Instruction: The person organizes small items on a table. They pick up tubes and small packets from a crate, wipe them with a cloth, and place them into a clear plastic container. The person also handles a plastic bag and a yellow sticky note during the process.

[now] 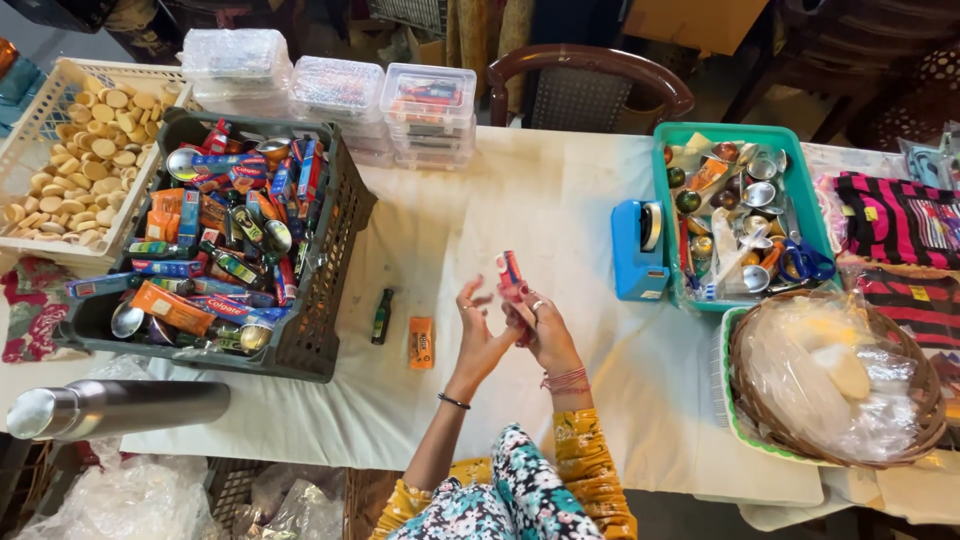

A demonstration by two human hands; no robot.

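My right hand [548, 335] is raised over the white tablecloth [540, 200] and grips a small red and blue pack [511, 275] upright in its fingertips. My left hand [477, 330] is beside it with its fingers spread, close to the pack and holding nothing. Just left of the hands, a small dark green bottle [381, 315] and an orange packet [421, 342] lie on the cloth. Further left is a dark grey crate [325, 300] full of small toothpaste boxes, bottles and steel spoons.
A white basket of round pale pieces [60, 150] sits far left, with stacked clear plastic boxes [430, 100] behind the crate. On the right are a blue tape dispenser [638, 250], a teal tray [740, 133], a wicker basket [900, 340] of plastic bags and striped cloth [900, 220]. A steel flask [110, 405] lies front left.
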